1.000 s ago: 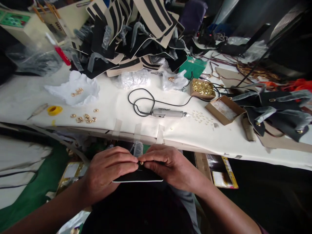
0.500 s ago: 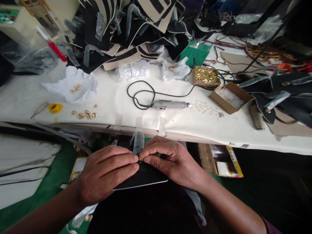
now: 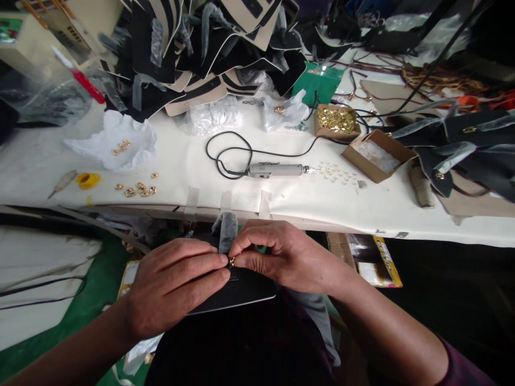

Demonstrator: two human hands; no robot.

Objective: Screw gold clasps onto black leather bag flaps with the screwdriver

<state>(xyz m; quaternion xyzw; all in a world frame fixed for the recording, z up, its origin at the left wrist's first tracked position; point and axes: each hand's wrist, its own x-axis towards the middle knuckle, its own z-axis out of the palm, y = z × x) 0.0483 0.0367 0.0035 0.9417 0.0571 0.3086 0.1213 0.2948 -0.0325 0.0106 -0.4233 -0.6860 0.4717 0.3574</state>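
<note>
A black leather-like panel (image 3: 245,292) with a pale edge lies across my lap, below the table's front edge. My left hand (image 3: 175,281) grips its left side, fingers together on top and thumb hidden. Between finger and thumb, my right hand (image 3: 284,252) pinches a small gold metal fitting (image 3: 232,261) at the panel's surface, right by the left fingertips. Fingers partly cover the fitting, so its exact shape is unclear. Just beyond it, a strap wrapped in clear plastic (image 3: 228,231) rises from the panel.
On the white table (image 3: 169,139) lies a corded grey electric screwdriver (image 3: 276,170). Small gold pieces (image 3: 338,172) sit beside its tip, gold fittings (image 3: 140,188) at left. Cardboard boxes (image 3: 337,119) hold more parts. Black panels (image 3: 217,59) are piled behind.
My right hand has shifted slightly, its index finger more bent over the gold fitting. My left hand stays on the panel. The whole view has moved a little.
</note>
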